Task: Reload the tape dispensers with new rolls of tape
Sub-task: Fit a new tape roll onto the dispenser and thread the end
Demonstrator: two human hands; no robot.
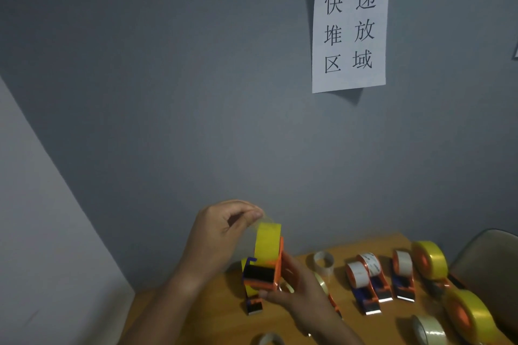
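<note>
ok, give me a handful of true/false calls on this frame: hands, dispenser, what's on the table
1. The right hand holds an orange dispenser loaded with a yellow tape roll. True.
2. The left hand rests flat on the table. False: it is raised, its fingers pinching the tape's loose end above the roll.
3. A paper sign hangs on the wall. True.
4. The table holds no other dispensers. False: several lie to the right, such as one with a white roll.
5. The held roll is white. False: it is yellow.
</note>
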